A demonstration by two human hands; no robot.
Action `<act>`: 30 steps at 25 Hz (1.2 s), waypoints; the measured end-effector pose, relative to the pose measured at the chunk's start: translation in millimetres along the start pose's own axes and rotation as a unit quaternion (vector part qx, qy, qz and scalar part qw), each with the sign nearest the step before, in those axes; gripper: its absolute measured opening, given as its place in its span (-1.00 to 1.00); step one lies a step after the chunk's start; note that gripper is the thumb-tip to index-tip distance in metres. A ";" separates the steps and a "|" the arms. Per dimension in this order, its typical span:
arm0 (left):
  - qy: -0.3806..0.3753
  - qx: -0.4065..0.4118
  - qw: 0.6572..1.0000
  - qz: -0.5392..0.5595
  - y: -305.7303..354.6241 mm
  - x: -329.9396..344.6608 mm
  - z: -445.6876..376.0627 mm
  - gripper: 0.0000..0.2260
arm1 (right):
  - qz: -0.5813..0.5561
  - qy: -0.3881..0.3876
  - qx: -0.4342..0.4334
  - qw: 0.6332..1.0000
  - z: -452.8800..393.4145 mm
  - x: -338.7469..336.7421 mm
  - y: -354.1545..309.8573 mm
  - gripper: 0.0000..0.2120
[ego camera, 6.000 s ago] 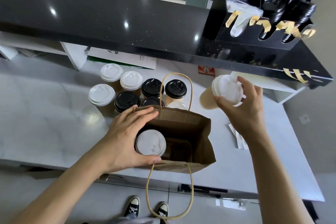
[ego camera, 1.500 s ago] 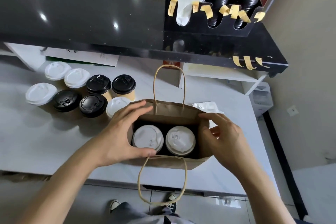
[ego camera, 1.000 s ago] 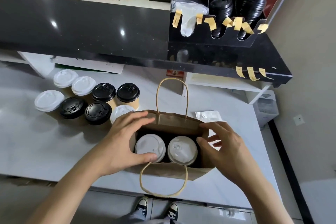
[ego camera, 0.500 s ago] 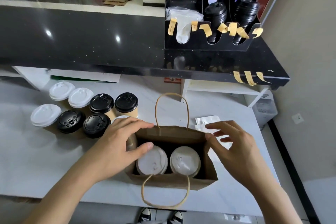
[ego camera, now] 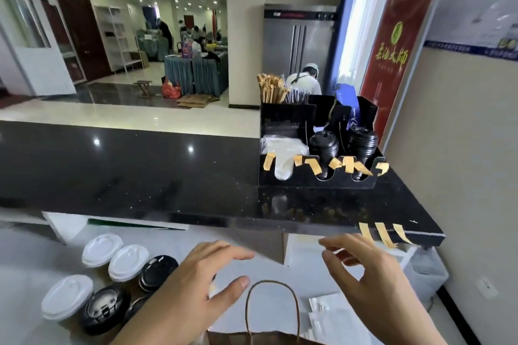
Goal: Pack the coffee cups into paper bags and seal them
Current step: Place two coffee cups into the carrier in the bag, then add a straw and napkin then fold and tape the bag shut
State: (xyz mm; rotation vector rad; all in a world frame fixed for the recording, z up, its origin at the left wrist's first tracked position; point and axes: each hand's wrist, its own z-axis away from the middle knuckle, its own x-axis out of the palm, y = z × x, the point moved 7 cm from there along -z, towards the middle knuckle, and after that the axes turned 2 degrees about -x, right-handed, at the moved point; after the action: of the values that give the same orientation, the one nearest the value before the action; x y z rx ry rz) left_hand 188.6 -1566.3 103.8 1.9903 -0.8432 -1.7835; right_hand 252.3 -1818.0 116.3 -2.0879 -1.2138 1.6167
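Observation:
The brown paper bag [ego camera: 260, 338] shows only its top edge and far handle loop at the bottom edge of the head view; the cups inside it are out of sight. My left hand [ego camera: 193, 286] hovers above and left of the bag, fingers spread, holding nothing. My right hand [ego camera: 367, 274] is raised right of the handle, fingers loosely bent, also holding nothing. Several lidded coffee cups stand on the white counter at the lower left, among them a white-lidded cup [ego camera: 67, 297] and a black-lidded cup [ego camera: 105, 308].
A black raised countertop [ego camera: 168, 176] overhangs the white work surface. On it stands a black organiser [ego camera: 316, 173] with lids, stirrers and tape strips. Tape strips [ego camera: 378, 234] hang from the counter edge at right. Flat white packets [ego camera: 330, 311] lie right of the bag.
The camera has tilted up, so the bag has dropped to the bottom edge. Both hands have let go of the bag's rim and risen above it.

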 end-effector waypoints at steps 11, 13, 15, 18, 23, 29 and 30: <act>0.074 0.068 0.995 0.025 58.9 -61.8 -90.2 -0.61 | -0.019 0.061 -0.092 0.994 -94.6 -44.0 -40.4 -0.87; 0.084 0.079 0.993 0.025 63.6 -70.1 -114.6 -0.57 | -0.024 0.086 -0.094 0.992 -118.3 -47.8 -37.9 -0.89; 0.104 0.089 0.990 0.023 65.0 -79.2 -140.8 -0.58 | -0.039 0.117 -0.088 0.988 -144.1 -49.6 -30.5 -0.91; 0.130 0.091 0.987 0.031 64.0 -89.1 -179.8 -0.66 | -0.039 0.152 -0.069 0.985 -183.8 -50.6 -14.6 -0.94; 0.110 0.093 0.987 0.078 62.8 -82.7 -245.2 -0.69 | -0.019 0.163 -0.038 0.986 -248.0 -48.7 15.7 -0.96; 0.087 0.062 0.990 0.093 49.3 -71.3 -311.6 -0.66 | -0.034 0.182 0.009 0.983 -316.8 -42.6 42.1 -0.94; 0.089 0.056 0.990 0.093 46.5 -69.3 -320.4 -0.65 | -0.038 0.188 0.022 0.981 -327.8 -41.5 47.1 -0.92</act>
State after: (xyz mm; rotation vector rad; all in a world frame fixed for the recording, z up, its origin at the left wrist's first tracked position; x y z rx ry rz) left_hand 490.1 -1602.0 236.0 2.0285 -1.0519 -1.4611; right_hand 562.5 -1782.3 234.2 -2.1608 -1.1005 1.1354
